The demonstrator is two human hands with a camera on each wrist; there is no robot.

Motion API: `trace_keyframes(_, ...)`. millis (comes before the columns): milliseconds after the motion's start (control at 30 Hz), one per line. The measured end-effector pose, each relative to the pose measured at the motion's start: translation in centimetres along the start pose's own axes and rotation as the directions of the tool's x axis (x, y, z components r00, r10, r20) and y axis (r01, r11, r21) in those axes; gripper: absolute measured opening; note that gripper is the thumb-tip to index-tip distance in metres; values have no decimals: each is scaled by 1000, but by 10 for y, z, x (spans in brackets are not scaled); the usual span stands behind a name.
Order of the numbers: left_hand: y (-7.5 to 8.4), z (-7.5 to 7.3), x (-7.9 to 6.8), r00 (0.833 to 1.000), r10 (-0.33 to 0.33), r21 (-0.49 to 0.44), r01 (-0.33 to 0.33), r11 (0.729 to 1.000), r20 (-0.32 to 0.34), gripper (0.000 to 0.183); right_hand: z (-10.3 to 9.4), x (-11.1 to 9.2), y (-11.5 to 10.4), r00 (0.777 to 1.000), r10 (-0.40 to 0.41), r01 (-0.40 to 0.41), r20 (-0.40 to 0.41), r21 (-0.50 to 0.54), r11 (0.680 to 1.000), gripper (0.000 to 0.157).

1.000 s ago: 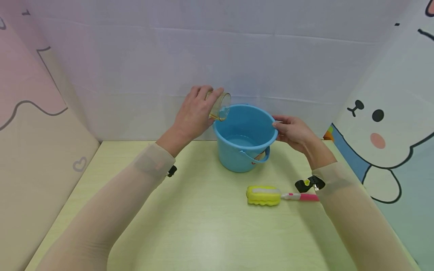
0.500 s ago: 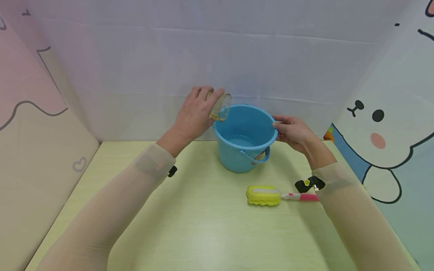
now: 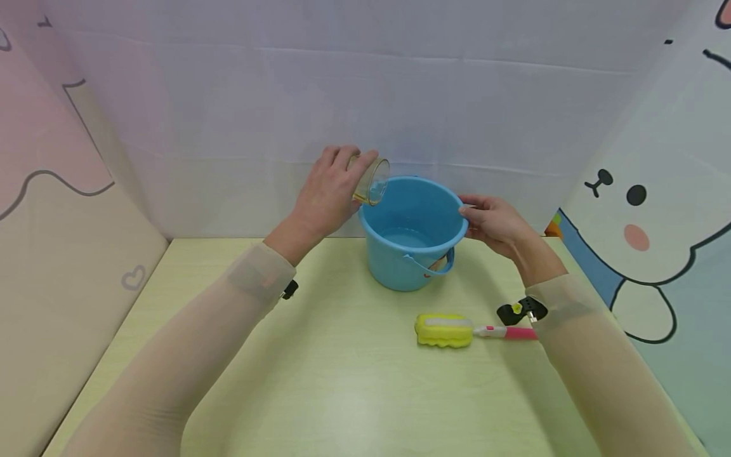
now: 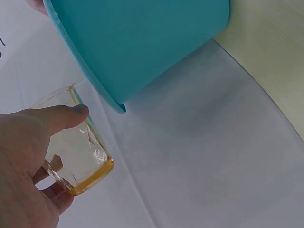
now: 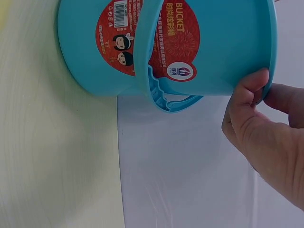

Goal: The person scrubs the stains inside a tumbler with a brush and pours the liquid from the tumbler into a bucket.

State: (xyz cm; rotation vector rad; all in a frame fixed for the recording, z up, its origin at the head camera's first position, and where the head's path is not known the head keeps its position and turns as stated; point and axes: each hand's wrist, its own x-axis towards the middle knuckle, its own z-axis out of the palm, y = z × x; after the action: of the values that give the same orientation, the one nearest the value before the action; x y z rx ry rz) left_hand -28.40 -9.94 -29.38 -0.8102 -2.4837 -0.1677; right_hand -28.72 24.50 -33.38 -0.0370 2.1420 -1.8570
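My left hand [image 3: 328,190] grips a clear glass cup [image 3: 371,181] with an amber base, seen close in the left wrist view as a glass cup [image 4: 78,147]. The cup is tilted well over, its mouth facing right above the left rim of the blue bucket [image 3: 400,266]. The bucket stands upright on the table, with a little clear liquid showing at its bottom. At the bucket's right rim, my right hand [image 3: 493,222] pinches the edge between thumb and fingers. A red label [image 5: 178,42] and the lowered handle [image 5: 147,52] show in the right wrist view.
A yellow sponge brush [image 3: 444,330] with a pink and white handle lies on the pale wood table [image 3: 320,381], in front of the bucket. Its handle end is hidden behind the right forearm. White cloth [image 3: 257,114] hangs close behind, with printed cartoon panels at both sides.
The glass cup has shifted very slightly in the left hand's grip, staying tilted over the rim. The bucket, the right hand and the brush have not moved.
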Motion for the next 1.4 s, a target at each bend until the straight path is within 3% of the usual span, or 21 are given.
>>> trace_keyframes(1400,0,2,1,999,37,11,-36,999,-29,87,1,3,-1,1000,-2,2,-14,-6,1000,56)
